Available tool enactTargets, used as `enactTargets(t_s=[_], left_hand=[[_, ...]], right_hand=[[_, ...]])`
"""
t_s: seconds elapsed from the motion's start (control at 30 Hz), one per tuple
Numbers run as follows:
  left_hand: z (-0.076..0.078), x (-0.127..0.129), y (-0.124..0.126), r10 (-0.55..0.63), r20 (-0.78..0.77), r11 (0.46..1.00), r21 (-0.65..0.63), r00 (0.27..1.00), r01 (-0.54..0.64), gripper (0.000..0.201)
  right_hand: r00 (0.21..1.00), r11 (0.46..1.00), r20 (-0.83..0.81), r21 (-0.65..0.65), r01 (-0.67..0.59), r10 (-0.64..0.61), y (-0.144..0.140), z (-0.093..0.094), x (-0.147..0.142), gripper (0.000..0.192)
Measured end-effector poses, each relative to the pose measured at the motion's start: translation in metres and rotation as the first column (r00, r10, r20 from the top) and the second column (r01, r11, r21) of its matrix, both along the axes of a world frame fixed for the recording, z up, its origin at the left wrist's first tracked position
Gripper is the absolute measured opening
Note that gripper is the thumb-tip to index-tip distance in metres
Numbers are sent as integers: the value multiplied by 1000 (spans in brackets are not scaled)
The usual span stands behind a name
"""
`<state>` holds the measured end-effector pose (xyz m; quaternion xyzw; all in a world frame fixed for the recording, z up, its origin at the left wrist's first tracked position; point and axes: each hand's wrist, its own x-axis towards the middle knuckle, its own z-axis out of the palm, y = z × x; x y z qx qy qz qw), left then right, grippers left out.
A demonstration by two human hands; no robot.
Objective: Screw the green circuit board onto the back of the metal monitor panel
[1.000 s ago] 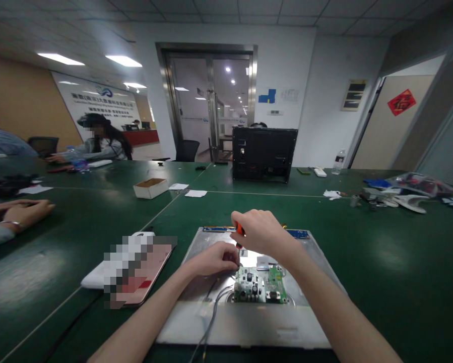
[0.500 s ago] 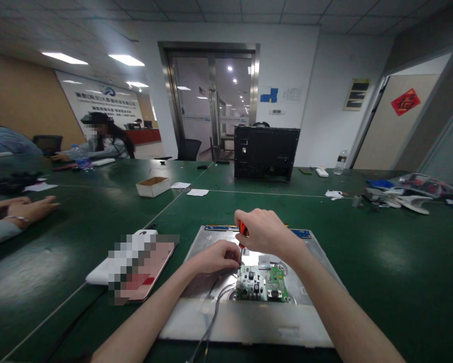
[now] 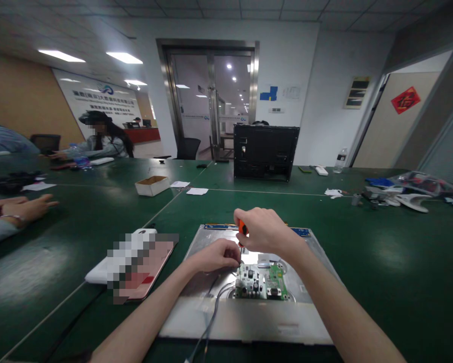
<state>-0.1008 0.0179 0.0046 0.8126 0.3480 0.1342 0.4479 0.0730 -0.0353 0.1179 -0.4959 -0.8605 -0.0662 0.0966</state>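
Observation:
My right hand [image 3: 262,229] is closed round the orange handle of a screwdriver [image 3: 243,228], which stands upright with its thin shaft pointing down. The shaft meets the upper left corner of a green circuit board [image 3: 262,281]. Beside that corner, my left hand [image 3: 223,254] has its fingers pinched close to the shaft's lower end; what they hold, if anything, is hidden. The board lies on the silvery back of a flat display panel [image 3: 305,317], which has a blue strip along its far edge. Dark cables [image 3: 214,315] run from the board's left side toward me.
Left of the panel lie a white device [image 3: 98,272] and a pink phone-like slab [image 3: 154,277], partly blurred. Farther off are an open cardboard box [image 3: 152,186], a black monitor housing [image 3: 266,151] and scattered parts [image 3: 396,196]. A co-worker's hands [image 3: 25,207] rest at the left.
Both hands keep almost the same place and grip, with the screwdriver still upright at the board's corner. The whole view has shifted very slightly.

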Motion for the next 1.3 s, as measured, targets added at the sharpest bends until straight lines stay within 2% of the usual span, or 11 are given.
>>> enactTargets(t_s=[0.17, 0.3, 0.57, 0.7, 0.8, 0.97, 1.1, 1.3], left_hand=[[4, 0, -1, 4, 1, 1000, 11, 1000, -4, 8], [3, 0, -2, -3, 2, 1000, 15, 1000, 3, 8], [5, 0, -3, -3, -2, 999, 32, 1000, 3, 8], [6, 0, -3, -5, -2, 999, 40, 1000, 5, 9], [4, 1, -2, -4, 2, 999, 41, 1000, 4, 9], [3, 0, -1, 10, -1, 999, 50, 1000, -10, 9], [2, 0, -1, 7, -2, 999, 40, 1000, -7, 10], [0, 1, -2, -9, 10, 1000, 11, 1000, 9, 10]], right_hand=[[998, 999, 33, -14, 44, -44, -1, 3, -1, 26], [999, 1000, 35, 4, 23, -23, -1, 2, -2, 15], [998, 999, 48, 0, 48, -48, 0, 1, -3, 28], [999, 999, 40, 21, 32, -33, 0, 0, -4, 18], [1000, 1000, 27, 30, 8, -9, -1, -1, -3, 19], [997, 998, 58, 21, 51, -53, -1, 1, -3, 24], [998, 999, 50, -3, 38, -37, 0, 1, -5, 17], [999, 1000, 26, 13, 23, -24, 0, -1, -4, 16]])
